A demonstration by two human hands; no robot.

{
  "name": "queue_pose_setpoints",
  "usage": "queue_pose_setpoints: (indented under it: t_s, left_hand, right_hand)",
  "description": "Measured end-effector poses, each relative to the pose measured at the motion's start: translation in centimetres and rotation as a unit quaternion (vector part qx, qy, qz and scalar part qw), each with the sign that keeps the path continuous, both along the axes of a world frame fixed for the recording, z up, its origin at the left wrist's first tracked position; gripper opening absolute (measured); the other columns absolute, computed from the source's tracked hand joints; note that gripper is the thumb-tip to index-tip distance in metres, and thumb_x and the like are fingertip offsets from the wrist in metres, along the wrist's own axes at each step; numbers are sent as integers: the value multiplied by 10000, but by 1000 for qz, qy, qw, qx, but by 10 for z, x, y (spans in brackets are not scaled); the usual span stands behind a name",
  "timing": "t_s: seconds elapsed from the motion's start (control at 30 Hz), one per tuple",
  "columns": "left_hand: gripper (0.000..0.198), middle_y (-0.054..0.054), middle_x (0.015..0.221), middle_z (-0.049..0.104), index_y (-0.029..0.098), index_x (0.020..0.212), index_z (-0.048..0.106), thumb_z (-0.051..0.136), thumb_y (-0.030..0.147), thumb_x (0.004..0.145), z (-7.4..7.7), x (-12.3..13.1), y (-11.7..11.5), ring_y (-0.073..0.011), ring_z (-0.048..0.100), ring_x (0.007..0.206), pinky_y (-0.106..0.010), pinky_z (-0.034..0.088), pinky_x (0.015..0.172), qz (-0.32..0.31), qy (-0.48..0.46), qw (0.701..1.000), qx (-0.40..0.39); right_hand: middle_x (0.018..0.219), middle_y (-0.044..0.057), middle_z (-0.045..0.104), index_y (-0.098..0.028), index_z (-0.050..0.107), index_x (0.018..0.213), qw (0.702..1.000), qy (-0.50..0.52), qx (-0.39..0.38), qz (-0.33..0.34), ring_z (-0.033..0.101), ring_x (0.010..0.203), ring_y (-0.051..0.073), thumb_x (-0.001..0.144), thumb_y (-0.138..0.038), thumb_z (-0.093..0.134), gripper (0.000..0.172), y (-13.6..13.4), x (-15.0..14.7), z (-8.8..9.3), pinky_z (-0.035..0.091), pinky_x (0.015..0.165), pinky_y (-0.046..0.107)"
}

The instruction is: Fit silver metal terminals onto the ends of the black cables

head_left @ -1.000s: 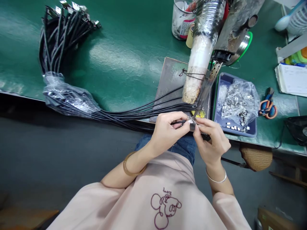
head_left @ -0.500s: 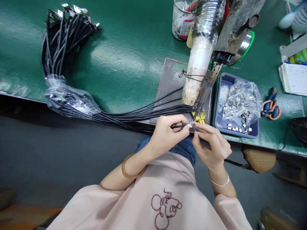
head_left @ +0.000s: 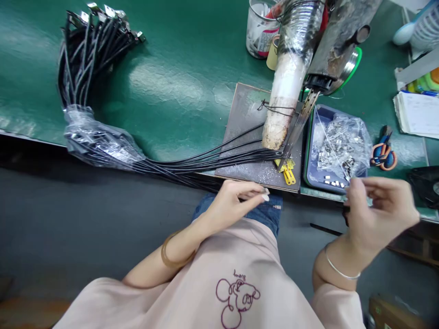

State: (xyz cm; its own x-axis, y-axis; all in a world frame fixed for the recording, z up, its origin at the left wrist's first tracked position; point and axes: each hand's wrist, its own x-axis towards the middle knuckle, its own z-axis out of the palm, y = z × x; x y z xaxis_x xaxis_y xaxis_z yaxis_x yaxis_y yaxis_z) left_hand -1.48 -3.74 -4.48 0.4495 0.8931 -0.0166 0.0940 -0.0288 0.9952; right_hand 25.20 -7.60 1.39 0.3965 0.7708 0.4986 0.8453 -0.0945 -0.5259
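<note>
A cable-assembly workshop: green bench mat (head_left: 178, 91), bundled black cables (head_left: 89, 59), soldering iron (head_left: 298, 123), tray of metal clips (head_left: 338, 155)

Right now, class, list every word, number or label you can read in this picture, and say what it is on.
Nothing reads for certain.
Shirt: small stitched script above the outline drawing, too small to read.
Jar: red-and-white label, blurred.
Papers: no print legible.

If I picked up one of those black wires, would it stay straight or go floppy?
Probably floppy: the wires bend in a big loop and droop off the table. One alone is likely light, being thin. The metal ends may snag together, packed so close.
</note>
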Motion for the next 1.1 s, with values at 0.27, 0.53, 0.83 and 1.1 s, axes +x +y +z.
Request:
queue_pose_setpoints:
  t_s: [0.27,0.53,0.83,1.1]
  left_hand:
    - [174,-106,890,710,144,972,767,594,149,957,-7,-13,47,-235,592,859,-400,507,809,151,241,866,411]
    - [174,-78,881,704,152,924,727,560,131,966,-1,-8,58,-215,587,832,-360,495,799,157,194,891,379]
    - [156,-65,846,763,163,874,748,613,115,935,23,-17,34,-198,641,795,-334,493,813,-26,119,940,320]
    - [139,-26,675,749,195,766,778,690,89,788,43,-2,23,-125,630,549,-214,470,546,-355,-115,928,-8]
  right_hand:
    - [847,47,755,-207,699,789,940,-19,-265,215,684,736,169,826,-411,787,225,38,72,-6,500,662,274]
    - [705,-4,696,-204,645,723,913,-83,-329,227,598,609,120,804,-240,733,125,56,71,-2,431,611,253]
    - [788,-10,688,-219,600,776,932,-141,-273,194,625,680,154,825,-264,661,90,42,65,-9,451,674,287]
    - [807,-18,679,-218,614,769,972,-39,-91,212,633,654,130,848,-201,719,133,11,-2,15,533,634,271]
